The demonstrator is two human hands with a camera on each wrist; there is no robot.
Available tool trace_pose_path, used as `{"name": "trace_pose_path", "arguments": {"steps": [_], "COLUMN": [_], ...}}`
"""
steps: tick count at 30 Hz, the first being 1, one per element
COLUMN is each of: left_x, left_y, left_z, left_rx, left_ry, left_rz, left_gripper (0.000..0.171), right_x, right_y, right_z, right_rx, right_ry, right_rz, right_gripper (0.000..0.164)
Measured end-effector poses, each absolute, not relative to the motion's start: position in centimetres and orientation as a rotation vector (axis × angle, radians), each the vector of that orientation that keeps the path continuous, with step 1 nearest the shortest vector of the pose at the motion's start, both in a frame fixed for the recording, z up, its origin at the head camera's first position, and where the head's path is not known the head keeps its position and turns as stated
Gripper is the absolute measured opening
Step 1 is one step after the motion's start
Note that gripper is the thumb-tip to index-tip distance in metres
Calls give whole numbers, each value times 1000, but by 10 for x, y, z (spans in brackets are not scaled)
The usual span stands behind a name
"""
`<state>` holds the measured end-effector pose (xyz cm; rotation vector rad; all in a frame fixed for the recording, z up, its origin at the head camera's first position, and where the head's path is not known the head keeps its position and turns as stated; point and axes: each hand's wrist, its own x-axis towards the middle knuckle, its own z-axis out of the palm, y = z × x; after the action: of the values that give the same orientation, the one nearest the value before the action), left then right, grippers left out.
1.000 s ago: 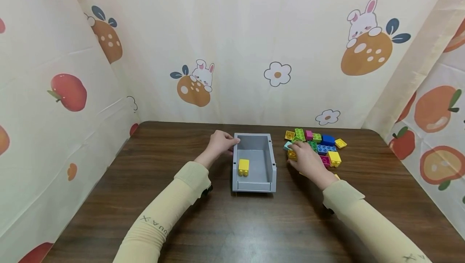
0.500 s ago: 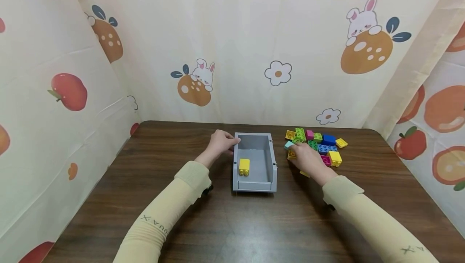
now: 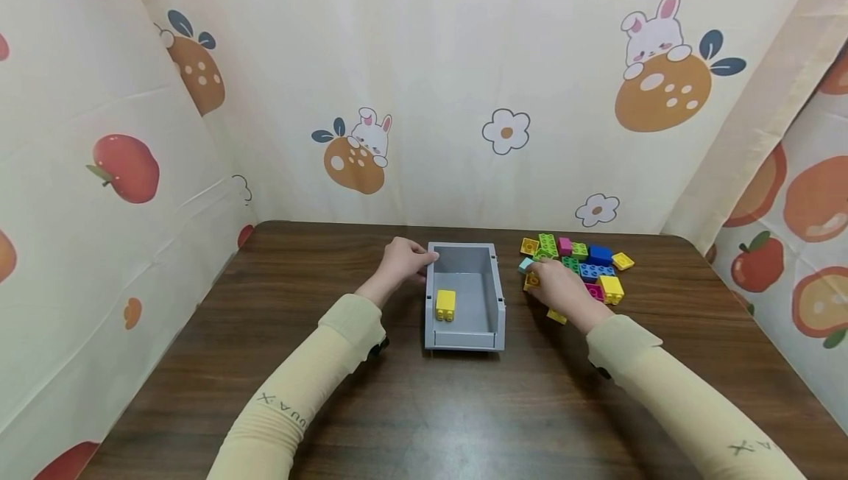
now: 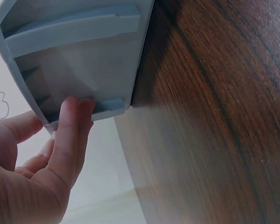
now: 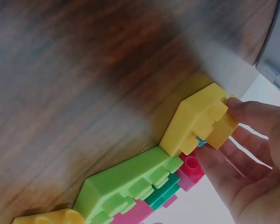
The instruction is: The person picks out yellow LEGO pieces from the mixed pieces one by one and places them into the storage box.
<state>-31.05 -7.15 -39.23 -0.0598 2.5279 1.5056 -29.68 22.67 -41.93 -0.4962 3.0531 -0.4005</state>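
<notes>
Slightly shifted since a second ago, the right hand [image 3: 564, 290] bares more of a small yellow plastic brick [image 3: 556, 316] on the brown wood-grain surface [image 3: 424, 421]; the open grey plastic bin [image 3: 473, 311] holds a yellow studded block [image 3: 445, 305] as before, so nothing is added. The left hand [image 3: 400, 263] pinches the bin's rim. Right fingertips meet a light-blue plastic brick [image 3: 525, 265]; whether they grip it cannot be told. "Juice" reads on the cream curtain [image 3: 430, 60].

head view evenly lit; soft glare thrown on the near tabletop [image 3: 430, 443], shadow cast beneath the right sleeve [image 3: 689, 399]. wrist views dimmer: gray bin [image 4: 79, 35] shaded in the left, wood grain blurred in the right.
</notes>
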Motion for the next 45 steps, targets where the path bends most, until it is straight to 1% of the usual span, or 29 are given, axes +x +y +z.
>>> {"name": "trace_pose_path", "arguments": {"steps": [7,21,32,45], "left_x": [-310,-310,-310,-309], "left_y": [-71,-71,-71,-74], "left_z": [-391,-395,-394,-395], "left_rx": [-74,-62,-64,-60], "left_ry": [2518,2543,2525,2519], "left_rz": [1508,1512,1527,1526], "left_gripper": [25,25,24,25], "right_x": [-298,-293,-292,-278], "right_y": [225,217,207,183], "right_z": [-412,-383,-359,-329], "right_rx": [-522,-609,-679,-748], "right_ry": [3039,2962,2957,3002], "right_rz": [-389,-447,-395,-356], "right_gripper": [31,35,28,30]}}
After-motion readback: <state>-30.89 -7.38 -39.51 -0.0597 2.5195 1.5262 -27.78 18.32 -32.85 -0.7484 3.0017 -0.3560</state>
